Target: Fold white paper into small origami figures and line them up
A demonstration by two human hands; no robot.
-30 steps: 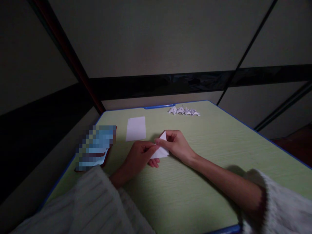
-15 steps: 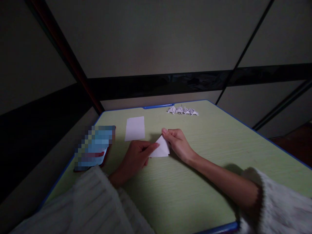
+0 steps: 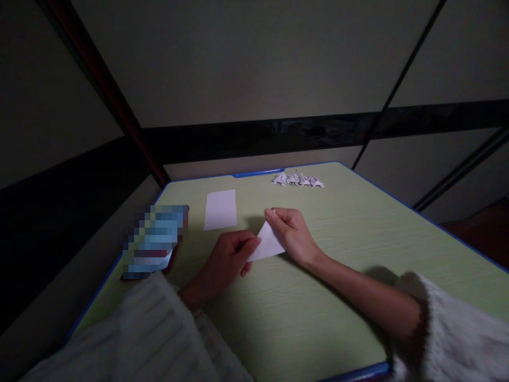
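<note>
A folded sheet of white paper [image 3: 265,245] is held between my two hands, just above the middle of the table. My left hand [image 3: 234,254] pinches its lower left corner between thumb and fingers. At the upper right edge, my right hand [image 3: 292,233] grips the paper, with the thumb on top near the tip. Part of the paper is hidden behind the right hand. Beyond the left hand lies a flat stack of white paper [image 3: 220,210]. Several small folded paper figures [image 3: 298,180] stand in a row near the table's far edge.
A phone [image 3: 157,241] with a blurred screen and a dark red edge lies at the table's left side. The pale green table [image 3: 318,318] has a blue rim. Behind it rises a panelled surface [image 3: 258,63] with a dark band.
The paper has turned slightly, and its lower right part now reaches further right, under my right hand. Both hands keep their hold and have shifted only a little.
</note>
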